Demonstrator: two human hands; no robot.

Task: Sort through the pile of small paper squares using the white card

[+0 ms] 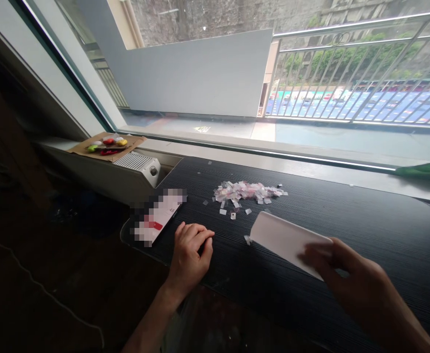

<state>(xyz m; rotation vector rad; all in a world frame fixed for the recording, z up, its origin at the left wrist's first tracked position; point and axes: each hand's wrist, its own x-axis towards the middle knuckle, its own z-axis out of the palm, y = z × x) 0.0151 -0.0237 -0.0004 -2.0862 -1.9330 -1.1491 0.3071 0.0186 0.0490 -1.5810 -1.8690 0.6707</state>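
Note:
My right hand (342, 274) grips a white flat card (284, 238) by its near end, its far edge resting on the dark ribbed tabletop (347, 206). Just beyond the card lies a heap of small paper scraps (246, 191), with a few loose scraps nearer the card. My left hand (191, 257) rests on the tabletop near the front edge, fingers curled loosely, holding nothing. A phone (159, 215) with a blurred screen lies just left of that hand.
A piece of cardboard (107, 145) with small coloured objects sits on a white heater (137, 164) at the left. A large window with a railing outside runs along the back. A green object (426, 169) lies on the sill at right.

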